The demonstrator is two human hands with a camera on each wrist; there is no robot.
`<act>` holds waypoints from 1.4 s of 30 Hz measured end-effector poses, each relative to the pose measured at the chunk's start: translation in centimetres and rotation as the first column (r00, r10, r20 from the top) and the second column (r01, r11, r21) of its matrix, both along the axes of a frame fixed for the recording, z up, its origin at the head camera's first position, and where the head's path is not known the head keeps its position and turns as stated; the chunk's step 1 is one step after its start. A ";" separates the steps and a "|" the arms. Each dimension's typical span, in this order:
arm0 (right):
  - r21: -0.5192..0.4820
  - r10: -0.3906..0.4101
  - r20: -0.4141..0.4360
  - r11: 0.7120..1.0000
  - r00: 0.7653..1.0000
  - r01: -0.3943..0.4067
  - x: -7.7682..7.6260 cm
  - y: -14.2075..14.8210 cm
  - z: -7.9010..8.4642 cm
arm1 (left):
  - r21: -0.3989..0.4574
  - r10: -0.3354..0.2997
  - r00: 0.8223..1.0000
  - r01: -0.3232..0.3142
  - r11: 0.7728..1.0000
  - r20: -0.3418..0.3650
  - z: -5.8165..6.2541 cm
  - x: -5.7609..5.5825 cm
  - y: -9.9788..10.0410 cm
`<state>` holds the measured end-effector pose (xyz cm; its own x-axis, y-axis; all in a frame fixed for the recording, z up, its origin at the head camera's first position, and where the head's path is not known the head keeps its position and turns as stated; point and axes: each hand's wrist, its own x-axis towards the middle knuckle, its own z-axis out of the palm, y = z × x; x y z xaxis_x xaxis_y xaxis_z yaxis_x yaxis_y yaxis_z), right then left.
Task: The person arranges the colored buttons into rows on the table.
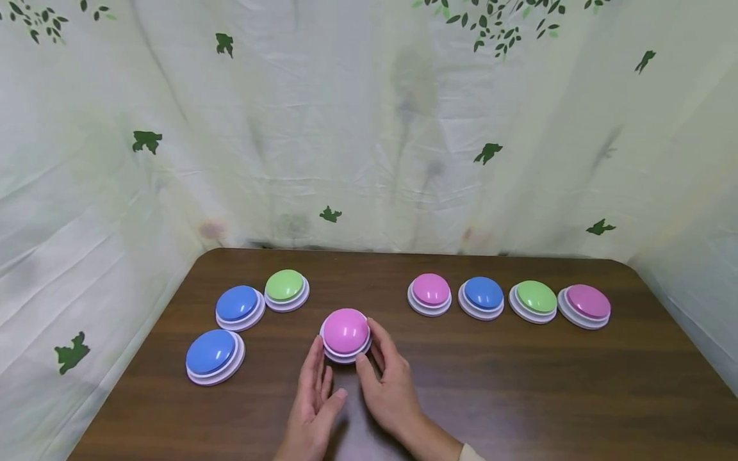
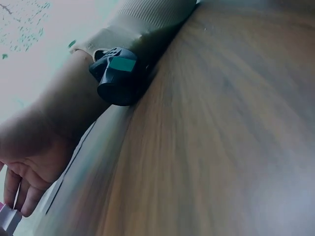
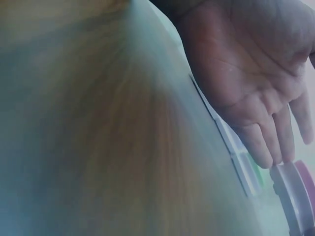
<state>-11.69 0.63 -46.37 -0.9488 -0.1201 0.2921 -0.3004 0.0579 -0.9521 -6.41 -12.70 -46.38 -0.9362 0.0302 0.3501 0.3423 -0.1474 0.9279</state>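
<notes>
A pink dome push button [image 1: 345, 331] on a round white base stands between my two hands near the middle of the table. Along its left side my left hand [image 1: 314, 402] touches the base with nearly straight fingertips, its thumb apart. My right hand [image 1: 391, 384] holds the right rim between index finger and thumb. In the left wrist view, the right hand [image 2: 34, 162] reaches the white base at the lower left corner. The right wrist view shows the left palm [image 3: 246, 73], with fingertips against the base [image 3: 294, 194].
On the left are two blue buttons [image 1: 211, 353] and a green one [image 1: 285, 286]. To the right stands a row: pink [image 1: 431, 290], blue [image 1: 483, 294], green [image 1: 535, 297] and pink [image 1: 587, 301]. A leaf-patterned curtain [image 1: 369, 128] hangs behind the brown table [image 1: 519, 384].
</notes>
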 end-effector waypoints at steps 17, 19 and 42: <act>0.036 -0.156 0.045 0.987 0.987 0.154 0.6 7.2 -0.4 | 0.006 -0.247 0.960 0.248 0.969 0.132 0.2 -1.3 5.1; 0.048 -0.180 0.046 0.983 0.983 0.178 0.6 7.9 -0.5 | 0.006 -0.266 0.949 0.268 0.963 0.168 0.2 -1.6 5.6; 0.270 -0.327 0.126 0.920 0.937 0.285 0.0 11.7 -0.8 | -0.015 -0.322 0.898 0.342 0.940 0.300 -0.5 -3.8 8.7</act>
<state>-11.70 12.36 -47.18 -0.9826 0.1364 0.1264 -0.0701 0.3577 -0.9312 -10.22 -3.95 -46.91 -0.9275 0.3701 0.0528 0.0001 -0.1410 0.9900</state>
